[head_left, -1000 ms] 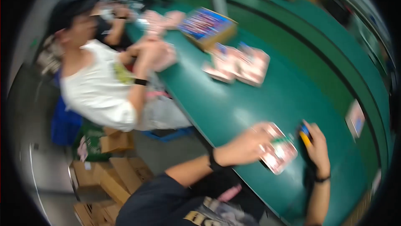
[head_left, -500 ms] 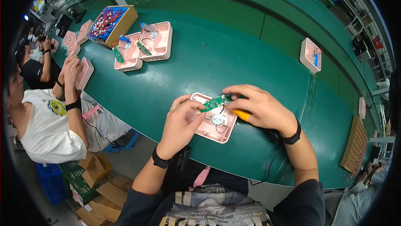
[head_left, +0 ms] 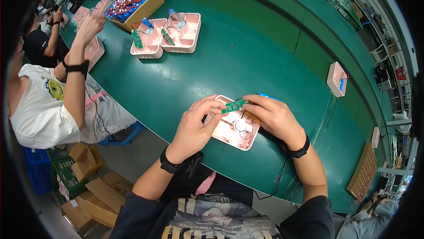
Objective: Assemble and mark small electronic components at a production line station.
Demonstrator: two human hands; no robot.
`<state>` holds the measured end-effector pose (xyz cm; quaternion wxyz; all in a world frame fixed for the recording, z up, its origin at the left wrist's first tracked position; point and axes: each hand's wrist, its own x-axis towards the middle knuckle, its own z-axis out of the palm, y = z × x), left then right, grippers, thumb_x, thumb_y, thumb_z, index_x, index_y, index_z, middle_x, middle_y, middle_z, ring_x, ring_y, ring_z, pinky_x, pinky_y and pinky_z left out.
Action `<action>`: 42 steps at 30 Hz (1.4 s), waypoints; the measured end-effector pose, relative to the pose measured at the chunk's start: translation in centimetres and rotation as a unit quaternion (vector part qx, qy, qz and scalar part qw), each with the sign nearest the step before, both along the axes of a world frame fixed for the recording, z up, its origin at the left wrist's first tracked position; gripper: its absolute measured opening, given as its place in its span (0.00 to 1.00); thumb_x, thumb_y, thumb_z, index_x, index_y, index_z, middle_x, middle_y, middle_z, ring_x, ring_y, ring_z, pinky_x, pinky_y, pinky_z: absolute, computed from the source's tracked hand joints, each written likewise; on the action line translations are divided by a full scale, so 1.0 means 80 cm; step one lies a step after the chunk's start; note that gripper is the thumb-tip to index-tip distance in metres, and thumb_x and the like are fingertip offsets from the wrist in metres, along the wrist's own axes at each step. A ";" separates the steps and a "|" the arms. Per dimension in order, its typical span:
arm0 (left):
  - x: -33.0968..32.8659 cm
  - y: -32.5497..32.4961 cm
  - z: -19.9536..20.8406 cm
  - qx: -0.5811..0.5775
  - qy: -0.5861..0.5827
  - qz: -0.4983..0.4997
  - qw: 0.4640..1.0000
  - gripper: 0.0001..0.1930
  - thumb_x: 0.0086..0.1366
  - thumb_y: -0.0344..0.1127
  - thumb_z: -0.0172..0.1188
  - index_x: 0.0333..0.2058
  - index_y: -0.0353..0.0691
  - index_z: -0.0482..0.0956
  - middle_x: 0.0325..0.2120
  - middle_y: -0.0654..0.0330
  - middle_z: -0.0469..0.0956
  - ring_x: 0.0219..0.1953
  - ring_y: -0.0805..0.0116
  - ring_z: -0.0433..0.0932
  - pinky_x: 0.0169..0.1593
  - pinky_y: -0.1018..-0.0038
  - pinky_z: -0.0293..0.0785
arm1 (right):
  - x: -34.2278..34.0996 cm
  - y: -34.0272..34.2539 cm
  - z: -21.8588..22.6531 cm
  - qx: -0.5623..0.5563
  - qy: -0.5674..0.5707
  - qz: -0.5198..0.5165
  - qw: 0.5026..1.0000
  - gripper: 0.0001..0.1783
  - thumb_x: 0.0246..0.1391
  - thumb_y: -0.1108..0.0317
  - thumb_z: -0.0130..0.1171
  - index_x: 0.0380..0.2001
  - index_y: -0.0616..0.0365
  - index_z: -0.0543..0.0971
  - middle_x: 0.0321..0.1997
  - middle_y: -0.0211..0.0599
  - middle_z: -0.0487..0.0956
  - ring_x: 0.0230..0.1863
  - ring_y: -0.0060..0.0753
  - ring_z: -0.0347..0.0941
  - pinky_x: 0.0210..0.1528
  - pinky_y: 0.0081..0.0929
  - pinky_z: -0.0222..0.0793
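Observation:
A small green circuit board is held up over the far side of a shallow pink plastic housing. My left hand pinches the board's left end. The fingertips of my right hand close on its right end, where they hide the contact. A bit of yellow-orange handle shows beneath the right fingers; most of it is covered. Inside the housing sits a round silvery speaker-like part with a thin dark wire. Just beyond my right hand, a blue object is partly hidden.
Two pink housings with boards and wires stand far left, beside a box of blue cells with red wires. Another pink housing lies at right, near a compartmented tray. A co-worker sits at left.
The view has shifted, moving the table's contents in the picture. Both hands still hold the board; less yellow handle shows, and a blue object now appears beyond my right hand. The co-worker's hand has risen.

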<state>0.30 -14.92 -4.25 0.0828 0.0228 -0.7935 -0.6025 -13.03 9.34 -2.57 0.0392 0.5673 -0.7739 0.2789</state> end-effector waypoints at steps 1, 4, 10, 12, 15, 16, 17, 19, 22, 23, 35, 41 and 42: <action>0.007 -0.005 0.006 -0.045 0.014 0.012 0.999 0.08 0.68 0.28 0.69 0.46 0.39 0.87 0.44 0.55 0.89 0.64 0.48 0.80 0.67 0.55 0.72 | 0.001 0.000 -0.001 -0.007 0.001 0.000 1.000 0.18 0.51 0.74 0.75 0.46 0.58 0.86 0.56 0.40 0.86 0.47 0.46 0.87 0.48 0.36 0.86; 0.005 -0.016 0.036 -0.138 0.035 0.026 0.990 0.09 0.68 0.29 0.69 0.46 0.39 0.87 0.45 0.54 0.89 0.61 0.47 0.82 0.66 0.54 0.73 | -0.012 0.001 -0.001 -0.023 -0.004 -0.007 1.000 0.18 0.50 0.75 0.76 0.46 0.58 0.86 0.56 0.41 0.86 0.47 0.47 0.87 0.47 0.36 0.87; -0.007 0.030 0.122 -0.276 0.210 -0.118 0.930 0.06 0.64 0.30 0.70 0.39 0.41 0.85 0.39 0.57 0.86 0.48 0.54 0.85 0.58 0.57 0.78 | -0.022 -0.005 0.003 -0.023 0.018 -0.012 1.000 0.15 0.53 0.70 0.75 0.45 0.58 0.85 0.56 0.41 0.86 0.49 0.47 0.87 0.48 0.37 0.86; -0.015 0.054 0.140 -0.265 0.247 -0.160 0.918 0.08 0.63 0.36 0.68 0.37 0.39 0.85 0.37 0.51 0.85 0.46 0.51 0.84 0.57 0.53 0.75 | 0.001 -0.019 0.028 -0.020 0.014 -0.010 1.000 0.15 0.54 0.68 0.75 0.44 0.57 0.85 0.56 0.40 0.86 0.49 0.46 0.87 0.48 0.38 0.86; -0.022 0.081 0.180 -0.297 0.235 -0.256 0.889 0.12 0.61 0.37 0.67 0.39 0.36 0.87 0.38 0.50 0.85 0.48 0.52 0.84 0.61 0.55 0.75 | 0.086 -0.059 0.087 -0.105 -0.282 -0.206 0.931 0.15 0.56 0.71 0.72 0.47 0.60 0.85 0.57 0.44 0.86 0.55 0.52 0.85 0.55 0.38 0.84; -0.036 0.104 0.177 -0.281 0.224 -0.254 0.898 0.11 0.62 0.37 0.67 0.39 0.36 0.87 0.38 0.51 0.85 0.47 0.54 0.84 0.59 0.56 0.76 | 0.091 -0.050 0.076 -0.103 -0.279 -0.207 0.932 0.15 0.56 0.71 0.72 0.47 0.60 0.85 0.57 0.44 0.86 0.55 0.52 0.85 0.55 0.38 0.84; -0.035 0.077 0.185 -0.286 0.206 -0.237 0.905 0.11 0.64 0.37 0.66 0.39 0.36 0.87 0.38 0.51 0.85 0.47 0.55 0.84 0.58 0.57 0.76 | 0.101 -0.036 0.061 -0.075 -0.229 -0.185 0.953 0.14 0.56 0.71 0.72 0.46 0.60 0.85 0.57 0.44 0.86 0.55 0.52 0.85 0.55 0.38 0.84; -0.100 0.110 0.205 -0.310 0.208 -0.204 0.905 0.11 0.66 0.37 0.65 0.38 0.35 0.87 0.37 0.53 0.85 0.45 0.58 0.84 0.55 0.60 0.77 | 0.081 -0.023 0.026 -0.047 -0.088 -0.156 0.983 0.14 0.56 0.72 0.72 0.46 0.59 0.85 0.57 0.44 0.86 0.56 0.52 0.85 0.56 0.38 0.84; -0.097 -0.005 0.258 -0.347 0.232 -0.188 0.889 0.11 0.69 0.37 0.63 0.38 0.34 0.86 0.36 0.55 0.85 0.42 0.63 0.83 0.51 0.64 0.78 | 0.011 -0.013 -0.033 -0.026 0.139 -0.174 0.974 0.14 0.57 0.72 0.71 0.46 0.58 0.85 0.56 0.44 0.86 0.56 0.52 0.84 0.58 0.38 0.83; -0.087 -0.042 0.273 -0.352 0.232 -0.189 0.887 0.11 0.71 0.37 0.62 0.38 0.34 0.86 0.36 0.56 0.85 0.41 0.64 0.83 0.50 0.65 0.78 | -0.008 -0.011 -0.056 -0.011 0.201 -0.191 0.961 0.13 0.57 0.72 0.71 0.46 0.58 0.85 0.56 0.44 0.86 0.56 0.52 0.84 0.58 0.38 0.83; 0.027 -0.046 0.123 -0.155 0.242 -0.035 0.957 0.27 0.69 0.27 0.67 0.65 0.33 0.73 0.60 0.48 0.78 0.59 0.59 0.80 0.63 0.61 0.79 | -0.031 -0.002 -0.088 -0.060 0.014 -0.018 0.998 0.13 0.53 0.75 0.74 0.43 0.57 0.85 0.55 0.37 0.86 0.46 0.45 0.88 0.44 0.35 0.86; 0.000 0.040 0.145 -0.188 0.295 0.005 0.937 0.43 0.67 0.45 0.73 0.75 0.36 0.64 0.65 0.43 0.74 0.65 0.48 0.77 0.67 0.56 0.76 | -0.032 0.003 -0.081 -0.027 0.016 -0.034 0.999 0.14 0.53 0.76 0.74 0.43 0.57 0.85 0.55 0.37 0.87 0.45 0.44 0.88 0.44 0.35 0.86; 0.015 -0.006 0.138 -0.187 0.294 0.011 0.937 0.43 0.67 0.45 0.73 0.75 0.36 0.64 0.66 0.43 0.74 0.65 0.48 0.77 0.67 0.56 0.76 | -0.037 -0.006 -0.077 -0.037 0.021 -0.023 0.999 0.14 0.53 0.76 0.74 0.43 0.57 0.85 0.55 0.37 0.87 0.45 0.44 0.88 0.44 0.35 0.86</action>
